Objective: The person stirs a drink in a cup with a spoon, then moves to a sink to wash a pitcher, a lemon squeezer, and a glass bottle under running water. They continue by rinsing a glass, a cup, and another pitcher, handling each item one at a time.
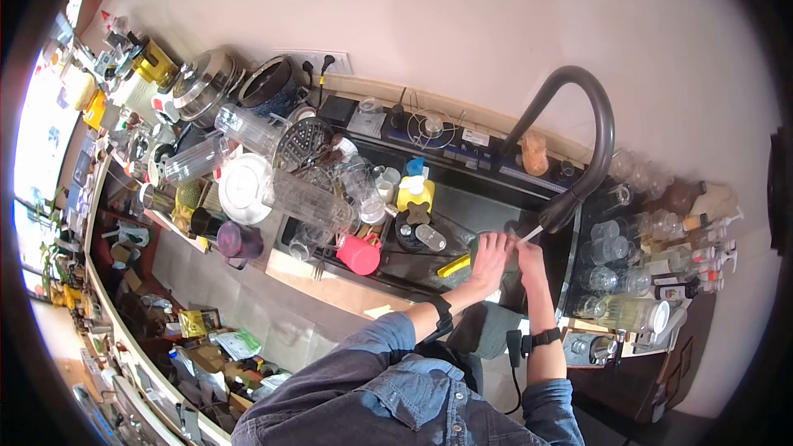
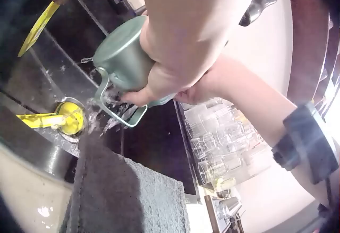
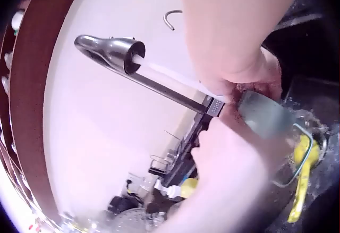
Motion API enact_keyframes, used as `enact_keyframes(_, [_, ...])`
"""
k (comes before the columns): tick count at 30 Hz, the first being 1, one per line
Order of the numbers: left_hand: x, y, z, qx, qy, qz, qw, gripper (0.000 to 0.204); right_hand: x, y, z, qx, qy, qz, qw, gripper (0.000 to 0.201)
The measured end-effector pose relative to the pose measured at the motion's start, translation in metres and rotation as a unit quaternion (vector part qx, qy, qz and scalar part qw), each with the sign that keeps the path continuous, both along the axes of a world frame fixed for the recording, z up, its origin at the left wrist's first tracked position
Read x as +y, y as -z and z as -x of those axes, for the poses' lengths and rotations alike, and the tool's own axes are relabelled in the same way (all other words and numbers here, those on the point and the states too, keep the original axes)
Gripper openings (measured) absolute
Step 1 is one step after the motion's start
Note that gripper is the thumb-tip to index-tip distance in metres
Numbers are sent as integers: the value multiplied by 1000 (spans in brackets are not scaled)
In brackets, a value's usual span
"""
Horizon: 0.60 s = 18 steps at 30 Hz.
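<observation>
Over the dark sink, my left hand [image 1: 492, 259] grips a pale green cup [image 2: 127, 63] with a looped handle [image 2: 132, 121]; its thumb lies by the handle. The cup is tipped on its side. My right hand [image 1: 530, 261] meets it at the other end, fingers curled at the rim, partly hidden behind the left arm in the left wrist view. From the black faucet [image 3: 125, 55] a water stream [image 3: 164, 72] runs onto the hands. Water splashes below the cup. A yellow long-handled tool [image 2: 45, 120] lies with its round end over the drain.
Left of the hands stand a yellow bottle [image 1: 415, 195], a pink cup [image 1: 358, 254] and piled clear containers [image 1: 310, 202]. Several glasses [image 1: 610, 249] line the right counter. A grey cloth [image 2: 133, 196] hangs over the sink's front edge.
</observation>
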<state>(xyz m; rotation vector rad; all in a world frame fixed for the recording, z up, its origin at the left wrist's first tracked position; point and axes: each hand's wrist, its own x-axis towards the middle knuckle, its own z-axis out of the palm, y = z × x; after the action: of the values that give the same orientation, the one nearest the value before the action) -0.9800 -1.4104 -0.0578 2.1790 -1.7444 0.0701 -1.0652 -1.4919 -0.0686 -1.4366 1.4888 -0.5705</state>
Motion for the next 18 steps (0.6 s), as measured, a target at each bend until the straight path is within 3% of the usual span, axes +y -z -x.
enact_keyframes(1, [0,-1,-2,13,3,8,1000,56,7,3,-4,-98,15,13,995,39])
enact_keyframes(2, [0,-1,-4,25,5,15,1000,56,8,4,-5,-82,33,24,996,40])
enact_keyframes(5, [5,-15,-6,-3,22,-37,999,57,-3,-5,-8,128,14,-10,992,40])
enact_keyframes(8, [3,-5,3,-40,-3,-57,998,53,-4,-10,-13,246,-45,42,967,41])
enact_keyframes(11, [10,-5,2,-44,0,-54,998,51,-14,16,-4,250,-66,28,966,41])
enact_keyframes(14, [12,7,-1,-33,-5,-34,999,55,-16,8,-5,65,3,-197,978,37])
enact_keyframes(17, [11,-6,-11,-29,-8,-47,998,61,-4,3,-5,-213,7,-235,948,35])
enact_keyframes(18, [12,-8,-15,-10,4,-15,1000,67,-2,5,-6,-223,19,-209,952,31])
